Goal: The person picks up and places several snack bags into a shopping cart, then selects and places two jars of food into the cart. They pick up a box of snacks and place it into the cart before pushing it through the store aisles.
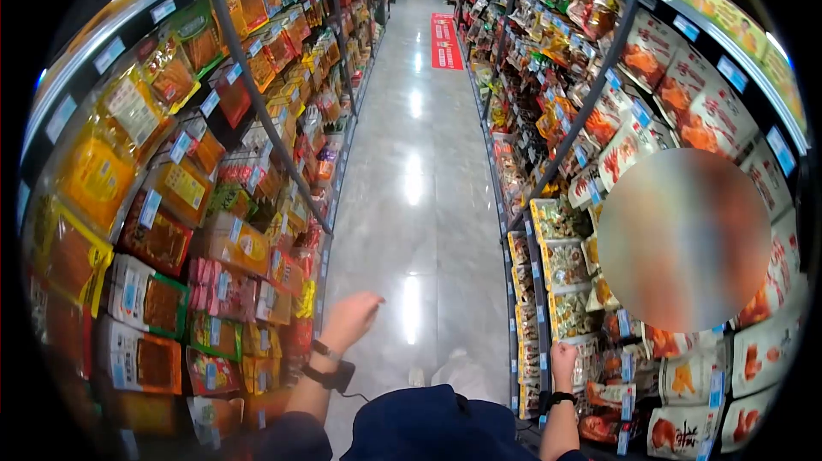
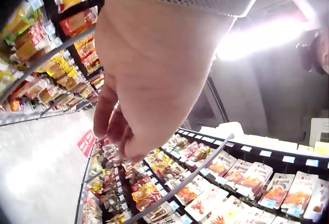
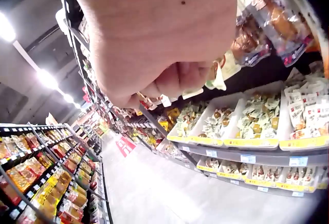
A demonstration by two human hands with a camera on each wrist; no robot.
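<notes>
Both hands are up in a shop aisle. Left hand [image 1: 349,318] hangs loose over the floor [image 1: 419,204], holding nothing. Right hand [image 1: 563,360] touches a snack pack [image 1: 585,362] on the shelf [image 1: 533,307]; I cannot tell if it grabs it.

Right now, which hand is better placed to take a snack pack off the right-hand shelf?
Right. The right hand is already at the snack packs on the shelf; the left hand hangs open over the aisle floor, touching nothing.
</notes>
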